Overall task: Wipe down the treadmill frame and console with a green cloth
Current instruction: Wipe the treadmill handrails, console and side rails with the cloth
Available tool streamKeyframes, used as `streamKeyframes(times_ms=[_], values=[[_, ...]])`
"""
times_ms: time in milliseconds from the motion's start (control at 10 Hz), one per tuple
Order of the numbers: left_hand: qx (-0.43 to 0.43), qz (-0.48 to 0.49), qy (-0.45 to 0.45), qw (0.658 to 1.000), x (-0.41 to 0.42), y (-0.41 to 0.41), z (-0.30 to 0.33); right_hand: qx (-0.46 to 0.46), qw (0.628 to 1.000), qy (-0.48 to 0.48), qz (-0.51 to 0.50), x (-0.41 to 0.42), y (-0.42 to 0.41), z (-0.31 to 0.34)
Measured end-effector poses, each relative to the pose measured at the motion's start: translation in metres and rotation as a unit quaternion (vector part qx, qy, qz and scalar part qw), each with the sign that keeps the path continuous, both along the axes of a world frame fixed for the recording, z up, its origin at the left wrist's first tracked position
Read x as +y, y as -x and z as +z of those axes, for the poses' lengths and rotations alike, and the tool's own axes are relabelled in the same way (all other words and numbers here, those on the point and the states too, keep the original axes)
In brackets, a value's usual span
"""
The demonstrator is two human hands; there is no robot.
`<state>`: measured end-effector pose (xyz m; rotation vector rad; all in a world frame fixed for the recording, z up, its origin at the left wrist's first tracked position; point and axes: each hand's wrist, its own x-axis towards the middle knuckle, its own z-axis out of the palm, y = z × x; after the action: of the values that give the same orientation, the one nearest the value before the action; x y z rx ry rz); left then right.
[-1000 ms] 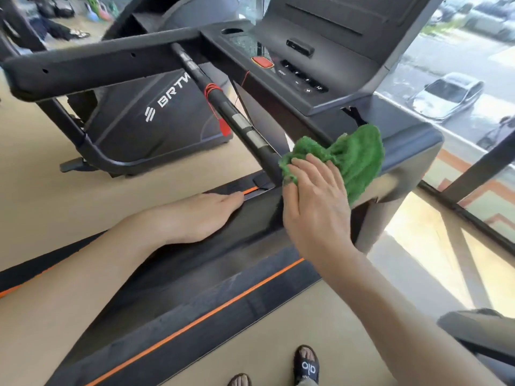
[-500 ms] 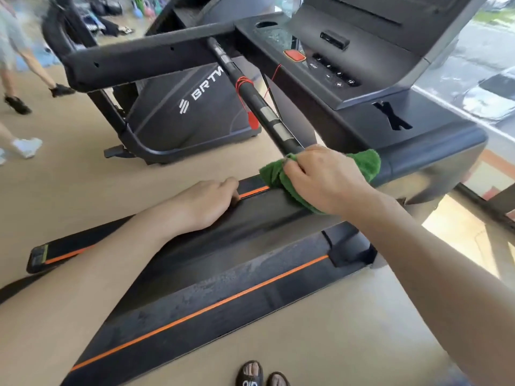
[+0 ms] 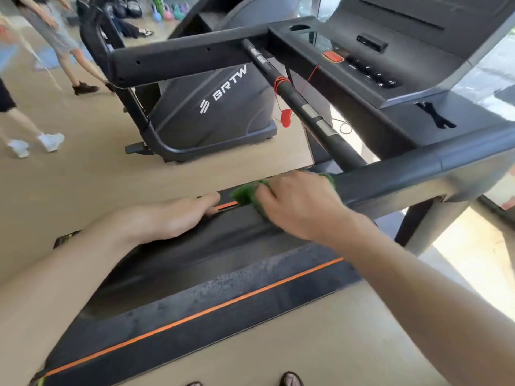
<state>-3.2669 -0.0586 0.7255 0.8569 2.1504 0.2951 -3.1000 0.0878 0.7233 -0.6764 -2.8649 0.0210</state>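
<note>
Tan gym floor, sunlit window right, perhaps kettlebells beyond.

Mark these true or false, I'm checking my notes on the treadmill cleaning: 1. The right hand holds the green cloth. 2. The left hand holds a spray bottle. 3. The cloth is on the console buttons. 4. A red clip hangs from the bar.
1. True: the right hand grips the green cloth.
2. False: the left hand lies flat on the treadmill deck, holding nothing.
3. False: the cloth is low at the handrail, away from the console buttons.
4. True: the red clip hangs from the bar.
</note>
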Motion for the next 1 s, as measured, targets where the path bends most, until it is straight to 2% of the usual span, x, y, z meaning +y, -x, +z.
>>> streamKeyframes(times_ms=[100,200,300,400,500,600,700,800,900,1000], values=[[0.072,-0.117,-0.018,0.990,-0.016,-0.001,0.005,-0.109,0.988,0.001,-0.110,0.028,-0.008,0.012],[0.061,-0.119,-0.067,0.989,-0.038,0.014,0.001,-0.102,0.977,0.027,-0.183,0.007,0.005,0.016],[0.011,-0.132,-0.132,0.982,-0.066,0.039,-0.008,-0.023,0.985,-0.013,-0.169,-0.063,0.042,0.002],[-0.057,-0.066,-0.178,0.980,-0.082,0.063,-0.026,0.091,0.989,-0.002,-0.118,-0.154,0.084,-0.016],[-0.149,-0.003,-0.181,0.972,-0.109,0.094,-0.040,0.164,0.982,0.017,-0.096,-0.203,0.105,-0.030],[-0.252,0.080,-0.201,0.943,-0.142,0.106,-0.064,0.149,0.987,0.029,-0.043,-0.220,0.102,-0.028],[-0.280,0.098,-0.277,0.914,-0.160,0.110,-0.094,0.072,0.997,0.041,-0.006,-0.187,0.091,-0.015],[-0.294,0.132,-0.255,0.911,-0.159,0.103,-0.097,-0.090,0.983,0.039,-0.155,-0.125,0.081,0.008],[-0.348,0.164,-0.215,0.898,-0.158,0.077,-0.084,-0.173,0.958,0.060,-0.220,-0.109,0.087,0.020],[-0.360,0.186,-0.252,0.879,-0.154,0.076,-0.081,-0.108,0.985,0.021,-0.135,-0.165,0.118,0.007]])
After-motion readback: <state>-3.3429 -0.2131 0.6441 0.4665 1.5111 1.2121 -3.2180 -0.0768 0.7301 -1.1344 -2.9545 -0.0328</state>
